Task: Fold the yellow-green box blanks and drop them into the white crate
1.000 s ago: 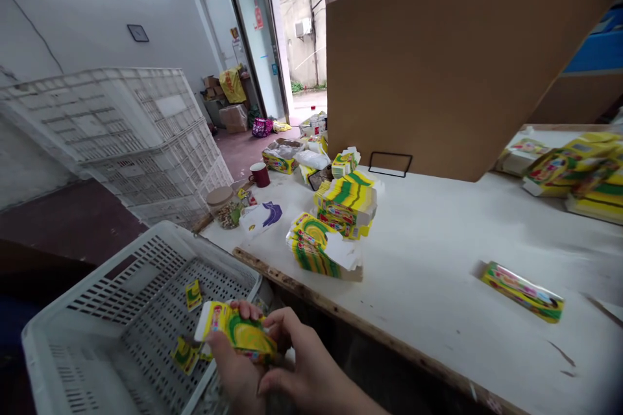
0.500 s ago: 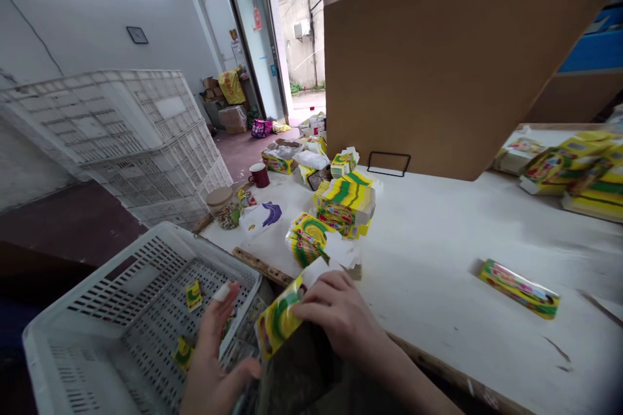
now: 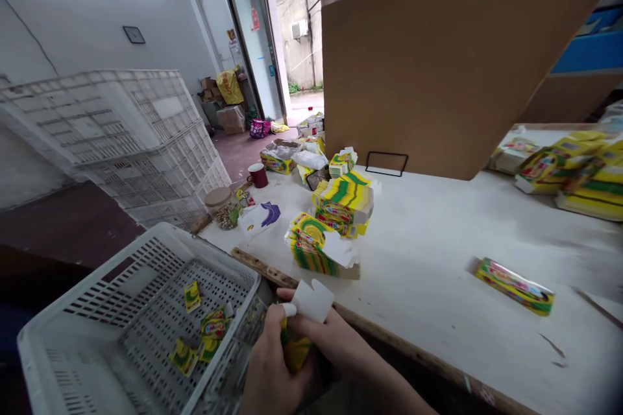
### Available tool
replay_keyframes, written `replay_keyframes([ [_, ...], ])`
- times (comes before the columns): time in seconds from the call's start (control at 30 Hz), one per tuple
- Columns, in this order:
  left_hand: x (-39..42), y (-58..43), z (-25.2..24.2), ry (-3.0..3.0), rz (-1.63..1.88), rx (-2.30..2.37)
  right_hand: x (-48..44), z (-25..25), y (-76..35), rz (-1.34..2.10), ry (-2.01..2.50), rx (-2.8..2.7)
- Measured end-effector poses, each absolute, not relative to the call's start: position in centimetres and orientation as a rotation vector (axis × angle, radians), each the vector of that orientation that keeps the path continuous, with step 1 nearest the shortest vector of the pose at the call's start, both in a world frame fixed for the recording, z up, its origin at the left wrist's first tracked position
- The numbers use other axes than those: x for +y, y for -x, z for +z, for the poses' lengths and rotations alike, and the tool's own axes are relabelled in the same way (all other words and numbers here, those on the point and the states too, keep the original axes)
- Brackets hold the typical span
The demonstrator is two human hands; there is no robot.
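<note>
Between both hands is a yellow and green cardboard box (image 3: pixel 314 300), its white inner flap standing up. My left hand (image 3: pixel 273 363) closes on its near left side, a white wrap around one fingertip. My right hand (image 3: pixel 327 337) grips it from the right, and much of the box is hidden by the fingers. Just beyond, a stack of flattened yellow-green boxes (image 3: pixel 316 253) lies on the white table (image 3: pixel 418 272). Left of my hands, a grey plastic crate (image 3: pixel 92 311) holds several small yellow-green packs (image 3: pixel 211 331).
Another pile of boxes (image 3: pixel 343 201) stands behind the stack. A single long box (image 3: pixel 516 286) lies to the right. A red mug (image 3: pixel 257 176) and a lidded jar (image 3: pixel 224 209) sit at the far left edge. A large cardboard sheet (image 3: pixel 413 78) rises behind; white crates (image 3: pixel 126 136) stand left.
My left hand has moved right from over the crate and closed on the box. My right hand has drawn the box down and towards me, away from the stack.
</note>
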State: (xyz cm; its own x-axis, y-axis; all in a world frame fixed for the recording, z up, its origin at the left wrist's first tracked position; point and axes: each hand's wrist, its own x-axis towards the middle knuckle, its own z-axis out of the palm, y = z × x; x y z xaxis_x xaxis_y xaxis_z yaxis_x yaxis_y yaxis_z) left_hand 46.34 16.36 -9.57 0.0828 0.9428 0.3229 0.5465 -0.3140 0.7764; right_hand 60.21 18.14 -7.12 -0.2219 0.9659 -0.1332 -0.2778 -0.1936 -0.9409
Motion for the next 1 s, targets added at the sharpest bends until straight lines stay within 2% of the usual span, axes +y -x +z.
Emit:
replay_keyframes([
  [0.17,17.2,-46.1,-8.6,-1.811,1.025,1.403,17.5,-7.4,-60.7,1.168,0.911,-1.448],
  [0.27,17.9,-46.1,-9.3,-1.746,1.083,1.390,17.3,-7.4,-60.7,1.048,0.884,-1.764],
  [0.43,18.4,-45.2,-10.5,-1.692,1.063,1.562,18.2,-8.8,-61.3,0.859,1.064,-1.631],
  [0.73,18.6,-42.3,-8.5,-1.855,0.840,1.404,18.9,-6.0,-65.3,1.031,0.996,-1.992],
  [0.87,18.7,-43.5,-7.6,-1.857,0.979,1.429,18.8,-6.4,-63.7,0.980,1.119,-1.762],
  [1.0,19.0,-43.2,-7.7,-1.674,1.131,1.512,19.1,-7.3,-61.9,1.007,1.049,-1.623],
])
